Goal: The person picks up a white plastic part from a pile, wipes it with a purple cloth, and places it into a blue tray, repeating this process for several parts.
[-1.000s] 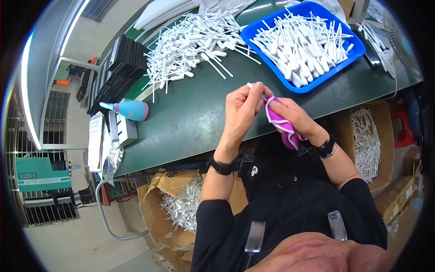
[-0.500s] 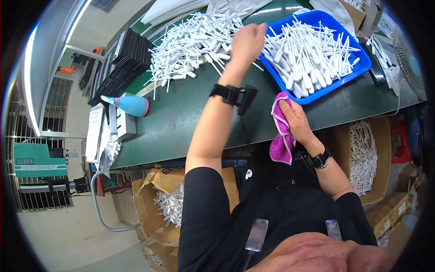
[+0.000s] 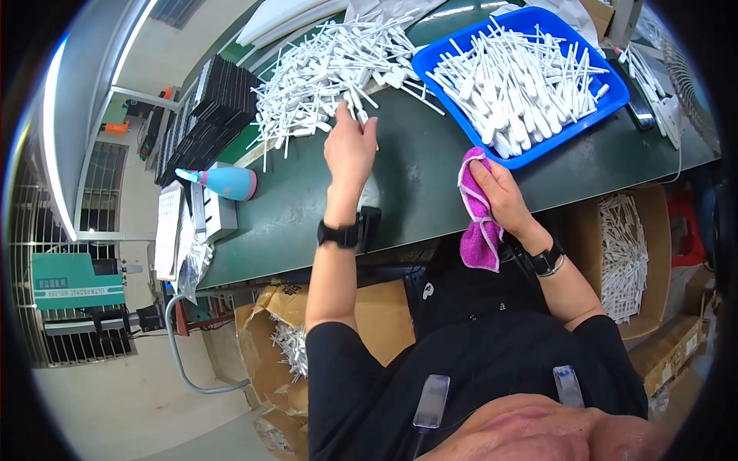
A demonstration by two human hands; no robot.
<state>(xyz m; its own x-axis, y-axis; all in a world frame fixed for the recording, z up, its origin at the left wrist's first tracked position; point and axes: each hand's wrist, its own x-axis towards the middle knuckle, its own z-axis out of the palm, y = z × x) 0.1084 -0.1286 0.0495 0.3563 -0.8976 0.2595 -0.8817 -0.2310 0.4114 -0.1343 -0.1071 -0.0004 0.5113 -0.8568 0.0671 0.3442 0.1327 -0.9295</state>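
My left hand reaches over the green table to the near edge of a heap of white plastic sticks. Its fingers pinch one white stick at the heap's edge. My right hand stays at the table's front edge, closed on a pink cloth that hangs down from it. A blue tray full of the same white sticks lies just beyond the right hand.
A light blue bottle with a pink base lies at the table's left, near stacked black trays and white boxes. Cardboard boxes with white sticks stand below the table at left and right.
My left hand went out to the blue tray half a second ago, then swung left to the loose heap and took a stick. The right hand with the cloth lowered to the table edge.
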